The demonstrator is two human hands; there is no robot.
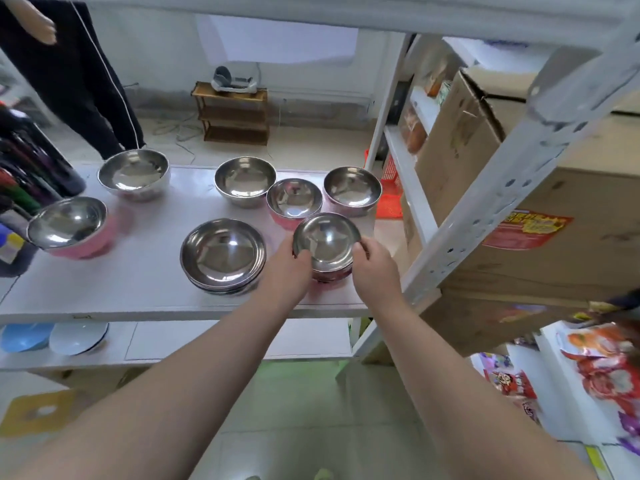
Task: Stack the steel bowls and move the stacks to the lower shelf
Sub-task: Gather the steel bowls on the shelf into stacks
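Head view, upper shelf of a white rack. I am holding a small stack of steel bowls (327, 242) between both hands near the front right of the white shelf (104, 289). My left hand (289, 268) is cupping the stack's left side, its fingers (300, 257) curling against the rim and wall, partly closed around it. My right hand (375, 266) is gripping the right side, its fingers (360, 249) bending over the rim. I cannot tell whether the stack is resting on the shelf or lifted just off it; its pinkish base is showing between my wrists.

Just to the left, a wider stack of shallow bowls (223, 254) is sitting on the shelf. Behind are three single bowls: a plain steel bowl (245, 181), a pink-sided bowl (294, 200) touching the held stack's far edge, and a rightmost bowl (352, 190). Further left are a large bowl (134, 173) and a pink-based bowl (68, 225).

On the lower shelf (207, 341), two pale blue plates (52, 337) are partly hidden under the upper board. To the right, cardboard boxes (568, 216) are partly blocked by the rack's post; a red and yellow label (526, 228) is too blurred to read. A standing person's dark trousers (69, 74) are cut off at top left.
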